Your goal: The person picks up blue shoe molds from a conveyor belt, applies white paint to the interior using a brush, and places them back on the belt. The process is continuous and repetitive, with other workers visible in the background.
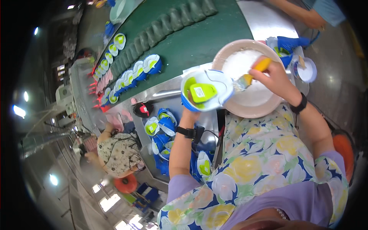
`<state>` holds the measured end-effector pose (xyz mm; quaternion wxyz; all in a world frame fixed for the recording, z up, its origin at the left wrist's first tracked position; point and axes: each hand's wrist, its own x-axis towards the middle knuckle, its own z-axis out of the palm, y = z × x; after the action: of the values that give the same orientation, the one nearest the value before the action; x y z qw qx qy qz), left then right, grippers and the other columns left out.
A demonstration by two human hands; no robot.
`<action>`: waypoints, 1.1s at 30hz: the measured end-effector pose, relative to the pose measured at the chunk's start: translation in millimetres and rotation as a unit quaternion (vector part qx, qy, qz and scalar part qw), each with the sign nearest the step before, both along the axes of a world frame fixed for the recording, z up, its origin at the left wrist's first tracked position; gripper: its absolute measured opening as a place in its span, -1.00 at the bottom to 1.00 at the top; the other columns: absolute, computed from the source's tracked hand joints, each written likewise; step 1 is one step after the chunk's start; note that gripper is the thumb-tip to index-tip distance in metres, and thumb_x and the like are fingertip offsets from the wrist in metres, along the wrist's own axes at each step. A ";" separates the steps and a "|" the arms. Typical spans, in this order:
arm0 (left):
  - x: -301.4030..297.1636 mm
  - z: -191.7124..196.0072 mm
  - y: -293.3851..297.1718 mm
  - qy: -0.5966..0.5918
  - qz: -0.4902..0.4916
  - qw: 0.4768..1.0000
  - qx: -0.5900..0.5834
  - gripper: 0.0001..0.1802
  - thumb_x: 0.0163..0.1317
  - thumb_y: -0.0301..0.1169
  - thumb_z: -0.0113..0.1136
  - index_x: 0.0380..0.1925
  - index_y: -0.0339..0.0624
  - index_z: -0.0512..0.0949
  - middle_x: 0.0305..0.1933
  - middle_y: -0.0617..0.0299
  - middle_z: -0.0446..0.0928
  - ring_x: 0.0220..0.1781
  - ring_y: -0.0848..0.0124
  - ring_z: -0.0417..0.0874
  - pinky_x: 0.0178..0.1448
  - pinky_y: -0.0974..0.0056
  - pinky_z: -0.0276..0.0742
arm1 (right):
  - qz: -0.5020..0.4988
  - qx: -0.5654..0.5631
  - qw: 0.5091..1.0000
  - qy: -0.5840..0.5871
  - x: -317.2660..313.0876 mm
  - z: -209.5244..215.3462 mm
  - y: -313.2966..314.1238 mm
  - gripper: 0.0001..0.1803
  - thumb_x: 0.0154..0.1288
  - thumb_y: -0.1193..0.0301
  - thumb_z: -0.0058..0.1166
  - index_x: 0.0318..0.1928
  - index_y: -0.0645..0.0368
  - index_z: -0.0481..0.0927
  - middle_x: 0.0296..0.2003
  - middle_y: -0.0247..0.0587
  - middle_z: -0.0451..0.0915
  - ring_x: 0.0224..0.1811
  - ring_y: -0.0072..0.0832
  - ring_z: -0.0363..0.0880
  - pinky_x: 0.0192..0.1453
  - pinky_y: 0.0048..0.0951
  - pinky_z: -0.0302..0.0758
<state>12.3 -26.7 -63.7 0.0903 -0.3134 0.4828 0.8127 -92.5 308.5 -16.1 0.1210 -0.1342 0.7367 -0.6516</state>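
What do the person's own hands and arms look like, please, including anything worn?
The left arm and right arm have short lavender sleeves. On the left is a black wrist strap with a boxy, dark module; on the right, a black wristband. The right hand and visible part of the left hand are gloveless.

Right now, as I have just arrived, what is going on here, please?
The person's left hand holds a blue, white and green shoe upper; the right hand holds a yellow-handled brush. The bristles are close to the upper's edge, over a basin of white substance; contact is hard to tell. More uppers sit on the green surface.
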 end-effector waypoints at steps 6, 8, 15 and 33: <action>-76.9 -39.8 -108.5 0.151 0.062 0.982 0.097 -0.51 0.36 -0.16 0.09 0.25 -0.06 0.40 0.29 0.16 0.47 0.33 0.16 0.45 0.47 0.00 0.28 | -0.077 -0.036 0.987 -0.140 10.0 -17.2 2.8 -0.89 0.33 0.50 0.16 -0.22 0.28 0.52 -0.31 -0.28 0.57 -0.34 -0.60 0.58 -0.26 -0.60 0.53; -104.6 -74.2 -158.5 0.148 0.147 0.968 0.137 -0.50 0.35 -0.16 0.08 0.26 -0.03 0.40 0.31 0.17 0.45 0.39 0.12 0.37 0.54 -0.04 0.13 | -0.079 -0.018 0.981 -0.175 14.2 -27.0 0.9 -0.90 0.36 0.50 0.13 -0.21 0.26 0.51 -0.31 -0.29 0.55 -0.32 -0.60 0.57 -0.25 -0.61 0.52; -171.0 -168.7 -263.9 0.142 0.206 0.965 0.076 -0.56 0.35 -0.23 0.13 0.19 -0.07 0.44 0.24 0.19 0.51 0.31 0.20 0.47 0.45 0.02 0.27 | -0.106 0.028 0.966 -0.233 13.2 -44.6 -13.8 -0.92 0.40 0.49 0.08 -0.20 0.25 0.48 -0.29 -0.23 0.59 -0.35 -0.62 0.54 -0.25 -0.60 0.48; -161.9 -250.6 -243.7 0.108 0.225 0.963 0.101 -0.61 0.28 -0.42 0.23 0.10 -0.10 0.46 0.18 0.18 0.53 0.20 0.27 0.55 0.32 0.14 0.49 | -0.134 0.097 0.967 -0.194 -5.4 -38.5 -37.2 -0.87 0.41 0.44 0.08 -0.17 0.26 0.51 -0.27 -0.25 0.57 -0.33 -0.60 0.54 -0.23 -0.59 0.51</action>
<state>-149.6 -270.5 -314.2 -0.1162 -0.3130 0.3219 0.8860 -97.8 271.3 -54.6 0.1851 0.1072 0.7699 -0.6012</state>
